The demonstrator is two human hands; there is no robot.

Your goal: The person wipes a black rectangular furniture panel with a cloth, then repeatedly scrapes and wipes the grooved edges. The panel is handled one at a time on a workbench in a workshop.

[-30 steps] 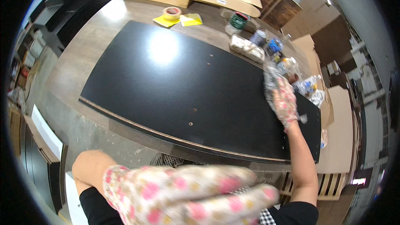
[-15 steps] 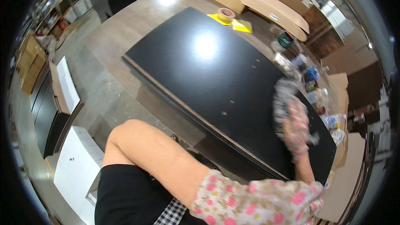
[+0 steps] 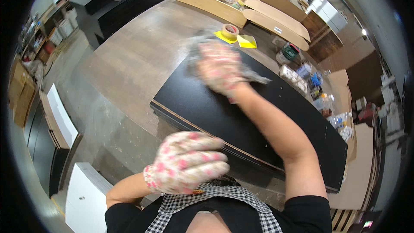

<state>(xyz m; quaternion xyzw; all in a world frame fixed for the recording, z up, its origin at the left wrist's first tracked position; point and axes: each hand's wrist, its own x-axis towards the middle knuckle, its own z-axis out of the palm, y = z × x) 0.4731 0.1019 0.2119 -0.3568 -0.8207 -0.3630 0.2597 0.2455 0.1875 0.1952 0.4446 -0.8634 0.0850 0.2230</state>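
A large black board (image 3: 220,114) lies flat on the worktable, with a brown raw edge on its near side. My right hand (image 3: 219,67), in a flower-patterned glove, presses a crumpled grey rag (image 3: 195,62) onto its far left end. Motion blurs the rag and that hand, and the fingers partly hide in its folds. Short of the board's near edge, my left hand (image 3: 189,162) hovers in a matching glove. Its fingers are stretched out and hold nothing.
A tape roll (image 3: 230,31) and yellow pads (image 3: 246,41) sit just past the board. Behind stands a wooden tray (image 3: 211,6) of small items. A green can (image 3: 288,53) and several bottles (image 3: 323,101) line the right side. A white panel (image 3: 84,196) stands at lower left.
My right hand has swept the rag from the board's right end to its far left end. My left hand has moved leftward from the lower right, and the view has shifted.
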